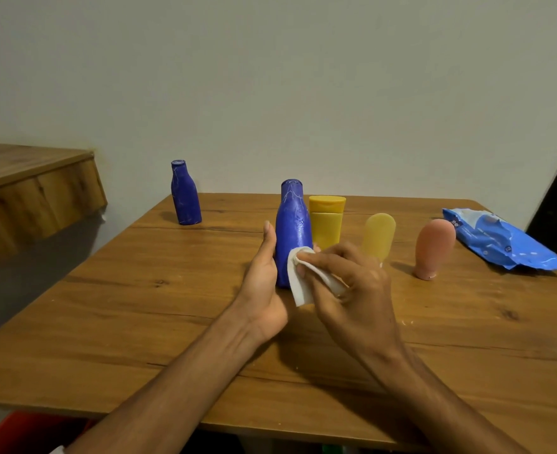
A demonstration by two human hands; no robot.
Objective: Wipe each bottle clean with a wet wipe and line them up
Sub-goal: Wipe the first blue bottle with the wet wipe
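Wooden desk (139,322), left hand (264,283) gripping upright blue bottle (293,224), right hand (352,283) pinching white wipe (298,286) against it

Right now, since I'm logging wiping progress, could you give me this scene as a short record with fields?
in work: near blue bottle, upright on wooden table
left: left hand holds its side
right: right hand pinches white wet wipe against its lower front
row beside it: yellow flip-cap bottle, pale yellow tube, pink tube, all standing
apart, back left: far blue bottle
far right: blue wipes pack, lying flat
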